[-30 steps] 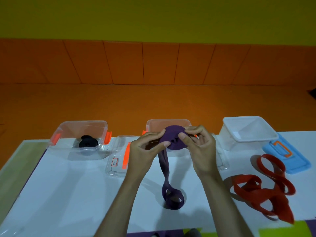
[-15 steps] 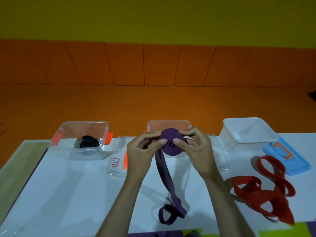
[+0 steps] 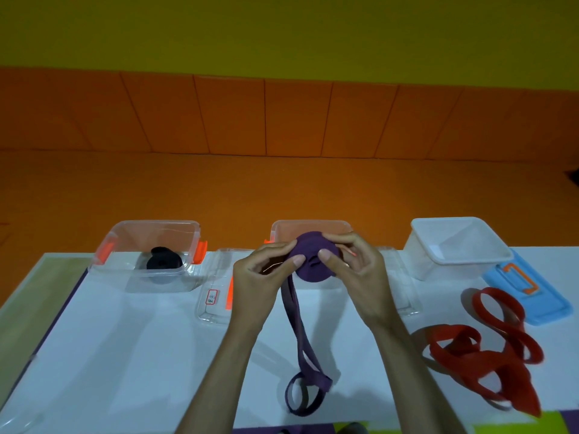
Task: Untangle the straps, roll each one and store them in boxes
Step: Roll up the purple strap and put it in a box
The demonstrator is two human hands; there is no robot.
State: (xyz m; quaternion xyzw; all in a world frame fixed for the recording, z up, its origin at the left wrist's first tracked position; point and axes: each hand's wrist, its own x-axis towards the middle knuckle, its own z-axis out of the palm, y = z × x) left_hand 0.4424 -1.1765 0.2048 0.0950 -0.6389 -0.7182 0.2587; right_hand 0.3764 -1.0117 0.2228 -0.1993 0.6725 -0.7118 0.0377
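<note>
The left hand (image 3: 263,270) and right hand (image 3: 354,267) together pinch the half-wound purple strap (image 3: 313,258) just in front of the middle box (image 3: 310,225), its loose tail (image 3: 297,333) running lengthwise toward the person and ending in loops on the tabletop (image 3: 141,355) between both forearms.

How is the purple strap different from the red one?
The purple strap is partly rolled; the red strap is loose and tangled. The left hand and right hand hold the purple strap up; the red strap lies untouched on the table. Both are flat bands, not yet in boxes.
</note>
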